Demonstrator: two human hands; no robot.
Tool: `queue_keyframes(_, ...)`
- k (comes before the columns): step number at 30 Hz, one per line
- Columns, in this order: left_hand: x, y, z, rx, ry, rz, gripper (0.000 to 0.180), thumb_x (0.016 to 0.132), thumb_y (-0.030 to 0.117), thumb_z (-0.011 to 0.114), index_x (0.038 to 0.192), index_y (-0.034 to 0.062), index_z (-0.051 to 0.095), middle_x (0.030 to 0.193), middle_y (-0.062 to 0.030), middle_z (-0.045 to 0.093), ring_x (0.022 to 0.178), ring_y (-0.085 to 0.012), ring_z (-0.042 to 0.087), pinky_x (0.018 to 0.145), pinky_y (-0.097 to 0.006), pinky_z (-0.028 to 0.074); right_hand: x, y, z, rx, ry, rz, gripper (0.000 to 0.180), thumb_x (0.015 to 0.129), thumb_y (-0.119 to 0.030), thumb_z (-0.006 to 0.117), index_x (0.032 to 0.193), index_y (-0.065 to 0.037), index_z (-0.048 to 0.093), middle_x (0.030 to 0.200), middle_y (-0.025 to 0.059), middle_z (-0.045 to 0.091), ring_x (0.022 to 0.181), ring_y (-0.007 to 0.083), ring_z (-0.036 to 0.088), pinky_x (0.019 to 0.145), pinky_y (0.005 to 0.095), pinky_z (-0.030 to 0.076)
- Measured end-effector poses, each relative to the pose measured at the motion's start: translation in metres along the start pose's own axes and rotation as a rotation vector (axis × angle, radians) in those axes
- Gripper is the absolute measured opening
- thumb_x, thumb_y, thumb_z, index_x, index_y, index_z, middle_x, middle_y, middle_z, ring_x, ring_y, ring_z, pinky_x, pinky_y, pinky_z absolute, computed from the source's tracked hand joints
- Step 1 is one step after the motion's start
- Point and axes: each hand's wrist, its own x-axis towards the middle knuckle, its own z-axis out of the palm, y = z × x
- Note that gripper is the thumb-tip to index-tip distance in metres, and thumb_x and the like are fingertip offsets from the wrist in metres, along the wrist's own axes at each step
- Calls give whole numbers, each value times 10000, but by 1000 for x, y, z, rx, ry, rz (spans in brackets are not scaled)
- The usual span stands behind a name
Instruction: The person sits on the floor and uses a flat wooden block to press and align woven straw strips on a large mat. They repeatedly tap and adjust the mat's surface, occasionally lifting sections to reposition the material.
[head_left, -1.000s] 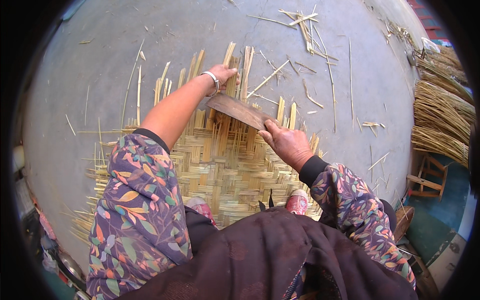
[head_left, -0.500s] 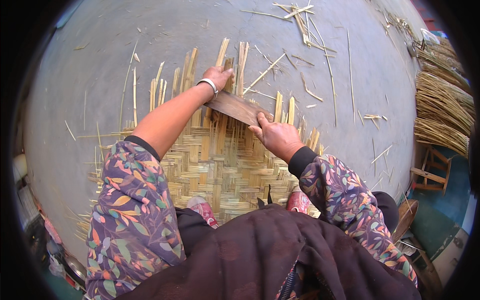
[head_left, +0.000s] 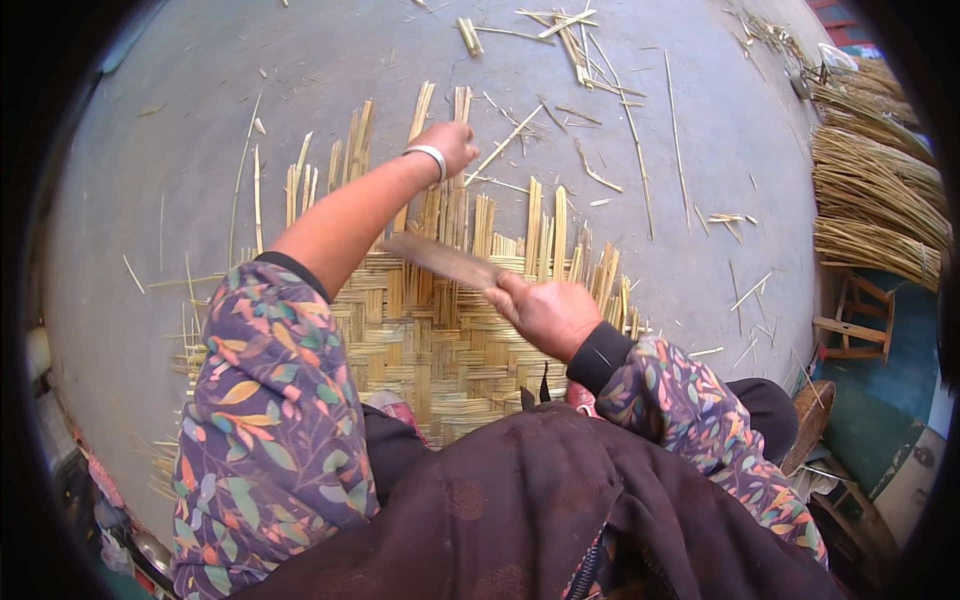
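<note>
A smooth grey concrete floor (head_left: 300, 70) is lit by even daylight, no hard shadows anywhere. Loose split strips and offcuts (head_left: 560, 30) are scattered across it toward the top. Big bundles of straw-coloured stalks (head_left: 875, 190) are piled at the right edge, and a small wooden stool (head_left: 850, 320) is parked just below them on a teal surface (head_left: 890, 390).
</note>
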Motion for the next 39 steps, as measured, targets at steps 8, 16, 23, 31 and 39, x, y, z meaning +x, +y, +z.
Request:
queue_keyframes(8,-7,42,27,358,-116,-38,239,818,162,637,1024,77,725,1094,-158,693,1037,-308,665,861,-394,543,-36,-5,-11,104,-16,12,389,992,-468,428,1044,-122,597,614,144,626,571,345,639,504,474,502)
queue_keyframes(16,-3,30,39,204,-16,-157,228,798,148,590,951,68,739,1022,-207,692,1002,-369,660,870,-428,524,-36,-3,-3,87,-65,-47,374,986,-452,449,983,-105,589,578,134,606,539,333,629,483,470,493)
queue_keyframes(23,-10,38,27,309,-102,-161,273,819,170,601,1042,64,718,1098,-183,682,1056,-340,649,894,-411,519,-36,-9,-4,85,-43,-46,377,981,-452,460,915,-102,583,574,131,604,535,334,625,480,473,490)
queue_keyframes(31,-5,56,25,304,-138,-254,312,844,139,588,1128,82,701,1207,-131,663,1128,-288,635,920,-383,520,-42,-12,-4,57,-83,-25,380,984,-444,457,882,-96,569,593,128,618,549,325,634,493,465,498)
queue_keyframes(39,4,46,44,327,-64,-163,241,870,205,596,1022,70,725,1088,-177,692,1036,-345,664,879,-425,533,-42,-7,-6,78,-52,-49,371,986,-431,458,878,-94,570,606,128,636,554,321,647,504,449,515)
